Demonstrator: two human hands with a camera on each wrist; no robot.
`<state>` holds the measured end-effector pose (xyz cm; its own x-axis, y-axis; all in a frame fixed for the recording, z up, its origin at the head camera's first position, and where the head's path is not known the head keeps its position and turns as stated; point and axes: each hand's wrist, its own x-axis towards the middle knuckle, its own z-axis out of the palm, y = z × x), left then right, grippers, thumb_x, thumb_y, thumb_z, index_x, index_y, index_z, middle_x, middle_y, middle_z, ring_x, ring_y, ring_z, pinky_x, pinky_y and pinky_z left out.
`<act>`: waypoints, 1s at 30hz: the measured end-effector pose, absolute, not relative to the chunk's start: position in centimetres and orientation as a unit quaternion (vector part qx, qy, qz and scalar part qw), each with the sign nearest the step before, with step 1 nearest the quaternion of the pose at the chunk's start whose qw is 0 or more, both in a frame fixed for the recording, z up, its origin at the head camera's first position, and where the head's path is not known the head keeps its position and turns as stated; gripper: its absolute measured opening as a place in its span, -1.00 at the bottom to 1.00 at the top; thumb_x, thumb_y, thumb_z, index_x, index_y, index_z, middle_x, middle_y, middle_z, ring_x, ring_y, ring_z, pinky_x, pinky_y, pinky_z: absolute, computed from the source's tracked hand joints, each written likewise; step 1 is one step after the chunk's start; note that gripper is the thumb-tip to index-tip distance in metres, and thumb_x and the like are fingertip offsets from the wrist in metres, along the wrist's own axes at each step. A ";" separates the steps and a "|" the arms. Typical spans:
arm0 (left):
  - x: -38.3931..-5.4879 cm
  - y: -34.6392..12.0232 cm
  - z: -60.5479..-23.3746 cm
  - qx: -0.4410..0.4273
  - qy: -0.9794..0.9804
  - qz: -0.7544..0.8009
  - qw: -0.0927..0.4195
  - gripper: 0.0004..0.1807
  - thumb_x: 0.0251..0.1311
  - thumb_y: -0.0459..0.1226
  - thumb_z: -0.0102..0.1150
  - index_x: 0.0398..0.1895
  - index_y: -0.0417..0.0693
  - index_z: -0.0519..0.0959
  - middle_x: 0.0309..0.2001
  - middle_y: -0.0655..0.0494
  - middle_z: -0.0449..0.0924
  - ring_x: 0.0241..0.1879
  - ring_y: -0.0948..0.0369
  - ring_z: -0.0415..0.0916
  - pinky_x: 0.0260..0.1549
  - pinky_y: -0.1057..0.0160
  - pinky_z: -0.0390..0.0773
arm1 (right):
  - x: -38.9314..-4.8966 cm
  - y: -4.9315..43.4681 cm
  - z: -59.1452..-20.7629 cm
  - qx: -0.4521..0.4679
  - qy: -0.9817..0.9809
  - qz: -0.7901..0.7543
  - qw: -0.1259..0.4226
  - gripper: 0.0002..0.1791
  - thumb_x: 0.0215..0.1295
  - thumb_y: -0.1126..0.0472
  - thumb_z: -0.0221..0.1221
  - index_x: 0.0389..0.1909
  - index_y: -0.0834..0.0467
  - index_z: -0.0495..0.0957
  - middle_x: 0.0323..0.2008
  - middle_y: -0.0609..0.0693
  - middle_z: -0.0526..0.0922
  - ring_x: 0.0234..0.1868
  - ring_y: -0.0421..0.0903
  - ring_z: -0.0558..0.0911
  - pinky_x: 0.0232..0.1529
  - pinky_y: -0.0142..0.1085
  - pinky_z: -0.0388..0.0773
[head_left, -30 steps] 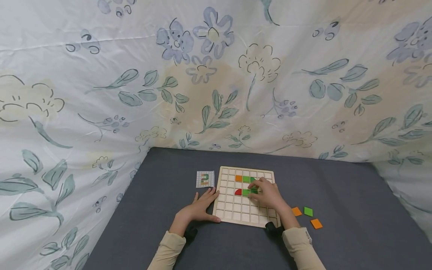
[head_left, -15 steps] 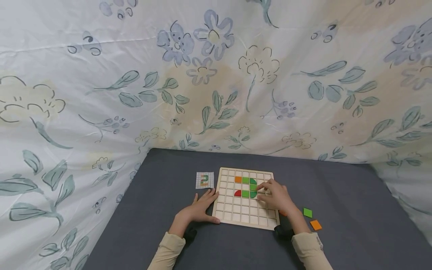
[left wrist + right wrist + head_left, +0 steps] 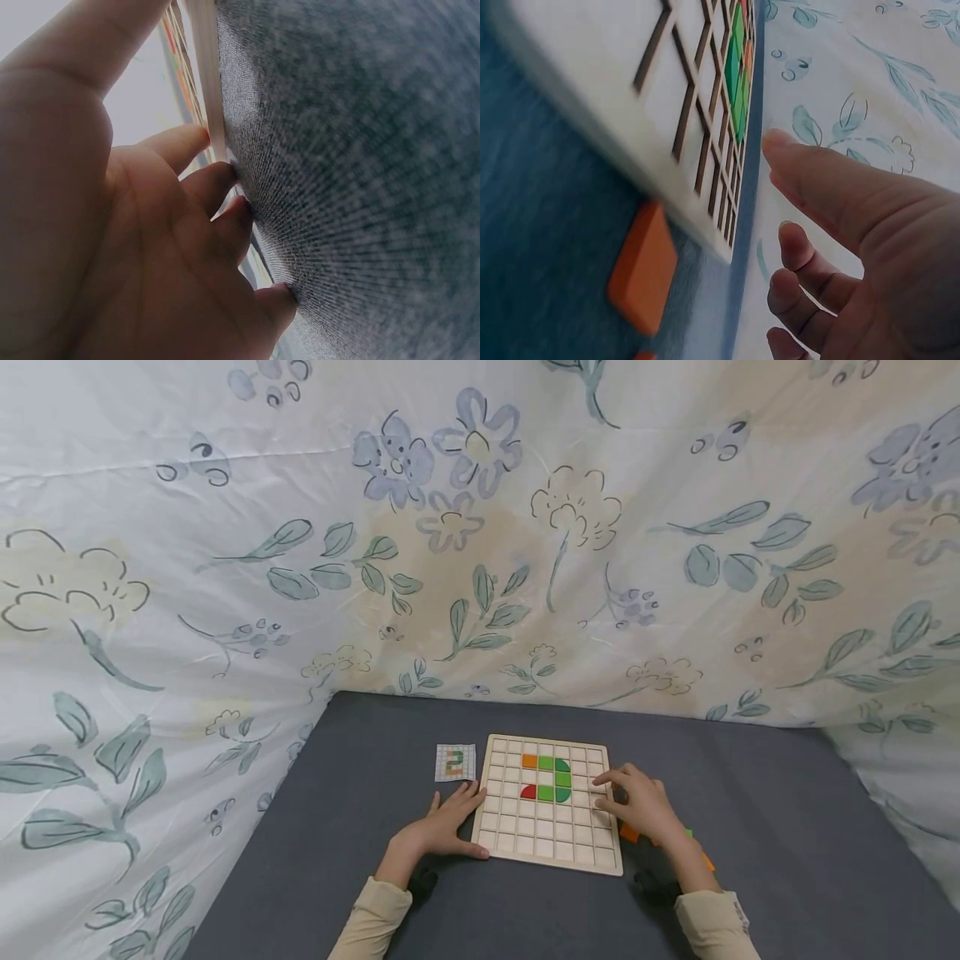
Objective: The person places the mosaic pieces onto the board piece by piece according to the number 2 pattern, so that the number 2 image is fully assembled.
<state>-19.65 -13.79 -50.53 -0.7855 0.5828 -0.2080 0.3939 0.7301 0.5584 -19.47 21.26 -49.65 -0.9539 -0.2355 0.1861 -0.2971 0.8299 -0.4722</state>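
A pale gridded wooden board (image 3: 517,824) lies on the dark cloth. Set in its cells are an orange square tile (image 3: 529,762), several green tiles (image 3: 546,792), some with a rounded corner, and a red rounded tile (image 3: 528,792). My left hand (image 3: 441,827) lies with spread fingers along the board's left edge, thumb at the near corner; the left wrist view shows its fingertips (image 3: 196,136) by the rim. Over the board's right edge hovers my right hand (image 3: 643,803), thumb and fingers apart, nothing between them. Its palm side (image 3: 900,247) fills the right wrist view's right.
Just right of the board lies an orange tile (image 3: 628,832), also in the right wrist view (image 3: 643,270). More loose tiles are partly hidden by the right forearm. A small printed pattern card (image 3: 455,762) sits left of the board. Flowered fabric (image 3: 480,568) hangs behind.
My right hand has drawn back rightwards from the coloured tiles to the board's right edge, uncovering the green tile in the middle row. The left hand stays in place.
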 end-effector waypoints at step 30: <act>-19.7 -13.6 -50.4 0.270 0.910 0.252 0.189 0.09 -0.04 0.11 0.31 0.47 -0.04 -0.07 0.48 -0.07 -0.22 0.46 -0.03 -0.31 0.27 -0.31 -0.35 | -17.5 26.5 -50.1 0.110 -0.961 0.247 0.052 -0.66 0.10 0.06 0.30 -0.07 0.00 0.59 -0.32 -0.01 0.42 -0.49 -0.16 0.24 -0.32 -0.17 -0.03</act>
<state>-19.65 -13.63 -50.42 -0.7832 0.5859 -0.2083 0.3956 0.7279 0.5601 -17.54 26.52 -50.08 -0.9703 -0.1856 0.1550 -0.2373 0.8542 -0.4627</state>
